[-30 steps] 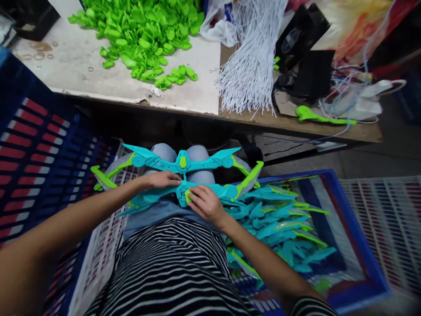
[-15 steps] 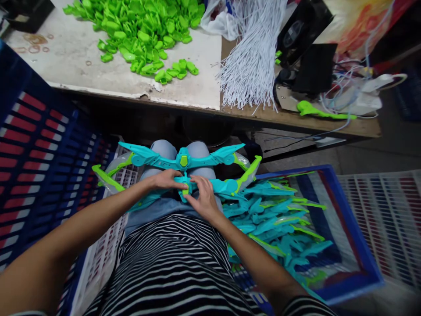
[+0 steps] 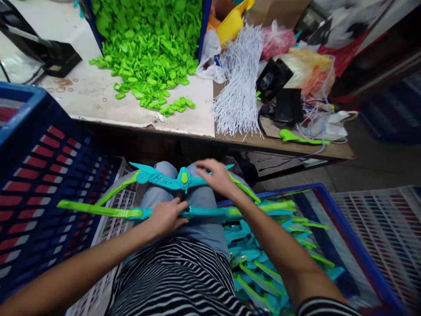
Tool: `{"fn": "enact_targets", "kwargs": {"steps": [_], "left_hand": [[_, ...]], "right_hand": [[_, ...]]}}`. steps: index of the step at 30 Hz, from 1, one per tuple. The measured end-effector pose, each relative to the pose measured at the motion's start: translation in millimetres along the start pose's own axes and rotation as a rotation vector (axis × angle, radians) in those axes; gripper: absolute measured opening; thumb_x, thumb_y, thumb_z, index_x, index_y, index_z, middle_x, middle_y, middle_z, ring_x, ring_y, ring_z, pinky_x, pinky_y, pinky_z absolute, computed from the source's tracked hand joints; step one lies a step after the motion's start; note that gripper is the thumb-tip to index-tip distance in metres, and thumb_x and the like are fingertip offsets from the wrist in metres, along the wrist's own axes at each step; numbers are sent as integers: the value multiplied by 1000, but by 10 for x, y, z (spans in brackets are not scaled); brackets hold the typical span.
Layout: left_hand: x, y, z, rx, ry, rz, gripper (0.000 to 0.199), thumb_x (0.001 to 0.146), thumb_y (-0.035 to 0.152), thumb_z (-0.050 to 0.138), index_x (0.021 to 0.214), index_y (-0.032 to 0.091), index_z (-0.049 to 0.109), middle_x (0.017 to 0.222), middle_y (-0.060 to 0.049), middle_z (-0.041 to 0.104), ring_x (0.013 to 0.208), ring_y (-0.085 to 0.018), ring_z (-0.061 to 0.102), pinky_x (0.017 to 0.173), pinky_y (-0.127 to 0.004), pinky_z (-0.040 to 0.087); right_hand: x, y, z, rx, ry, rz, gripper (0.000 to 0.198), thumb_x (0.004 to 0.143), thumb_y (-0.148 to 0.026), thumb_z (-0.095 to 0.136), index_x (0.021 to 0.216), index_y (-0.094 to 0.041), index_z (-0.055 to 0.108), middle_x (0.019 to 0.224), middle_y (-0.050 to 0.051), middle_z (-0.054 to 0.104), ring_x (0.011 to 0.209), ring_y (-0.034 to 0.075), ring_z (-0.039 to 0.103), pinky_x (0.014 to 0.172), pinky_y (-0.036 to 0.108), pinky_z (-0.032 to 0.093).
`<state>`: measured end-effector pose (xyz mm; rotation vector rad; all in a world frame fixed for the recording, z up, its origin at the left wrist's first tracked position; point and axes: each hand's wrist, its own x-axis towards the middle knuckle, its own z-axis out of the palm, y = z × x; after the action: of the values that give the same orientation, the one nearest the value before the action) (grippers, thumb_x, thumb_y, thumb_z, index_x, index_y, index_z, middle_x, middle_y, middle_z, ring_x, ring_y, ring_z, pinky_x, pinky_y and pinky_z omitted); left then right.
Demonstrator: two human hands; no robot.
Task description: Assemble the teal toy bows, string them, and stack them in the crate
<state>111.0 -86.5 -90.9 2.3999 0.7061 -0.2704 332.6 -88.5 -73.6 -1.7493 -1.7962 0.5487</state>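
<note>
Two teal-and-green plastic toy bows lie across my lap. My left hand grips the middle of the nearer toy bow, its fingers bent around the centre; long green limbs reach out on both sides. Farther forward, over my knees, rests the second toy bow, with a green hexagonal piece at its centre. My right hand is over the right half of this far bow, fingers stretched out and slightly blurred. Whether it touches the bow I cannot tell, as the hand covers that part.
A blue crate at my right holds many toy bows. Green plastic pieces spill from a bin onto the table, beside a bundle of white cords. A tall blue crate stands left.
My right hand has left the nearer bow and moved forward over the far one. The nearer bow is now turned so its green limbs point outward. My view has tilted up.
</note>
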Motion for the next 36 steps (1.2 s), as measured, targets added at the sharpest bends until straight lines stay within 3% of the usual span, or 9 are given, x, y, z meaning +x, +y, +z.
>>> {"fn": "enact_targets", "kwargs": {"steps": [4,7,9,14,17,24,32,34,36], "left_hand": [[-203,26,229,254,166,14,44,87,18,47,129,29,50,119,-13,54,96,-25,57,84,-40,46],[-236,-17,354,224,96,-47,66,79,21,61,140,31,37,130,-13,48,108,-29,52,91,-45,43],[-226,-31,365,146,14,-69,77,77,26,66,144,30,29,134,-14,46,113,-30,50,95,-47,41],[-166,-16,303,1,-63,-95,74,80,29,63,145,31,28,129,-15,50,114,-30,51,97,-47,38],[-140,-17,322,3,-40,-121,74,80,29,63,145,33,27,126,-13,51,113,-30,52,96,-48,38],[-99,-34,309,-2,-65,-112,73,81,32,62,145,34,27,125,-13,53,112,-30,53,95,-47,39],[-99,-6,226,-26,-111,-133,70,82,31,60,145,34,29,129,-14,52,116,-31,52,97,-47,37],[-77,-5,175,-63,-134,-145,69,84,31,56,146,32,26,129,-14,53,115,-31,53,97,-46,37],[-31,-21,119,-133,-163,-167,68,87,30,50,148,25,20,131,-15,53,116,-30,54,96,-43,39]], "right_hand": [[1087,155,-310,-287,236,51,26,87,-22,48,105,-15,66,110,11,66,107,27,53,99,43,37],[1757,233,-333,-369,263,132,33,84,-18,49,114,-10,62,121,15,61,113,30,47,101,44,35],[2066,255,-310,-380,264,161,38,84,-16,48,120,-9,58,126,15,57,116,30,44,99,44,36],[2462,277,-306,-440,99,181,43,80,-7,45,120,-13,59,116,16,63,116,32,46,95,48,36],[2512,317,-337,-495,86,176,41,80,-7,45,116,-13,62,109,17,65,114,34,48,95,48,36],[2338,499,-490,-532,84,15,49,83,-7,41,130,-15,52,122,12,62,109,27,55,94,41,43],[1788,640,-454,-442,-51,-554,39,87,-8,37,117,-13,60,116,12,64,110,21,54,96,36,44],[1627,668,-414,-376,30,-523,38,84,-10,41,117,-13,59,120,12,62,113,21,53,99,36,43],[1521,665,-373,-340,231,-348,37,84,-15,44,118,-12,58,120,13,61,113,23,52,99,39,42]]}}
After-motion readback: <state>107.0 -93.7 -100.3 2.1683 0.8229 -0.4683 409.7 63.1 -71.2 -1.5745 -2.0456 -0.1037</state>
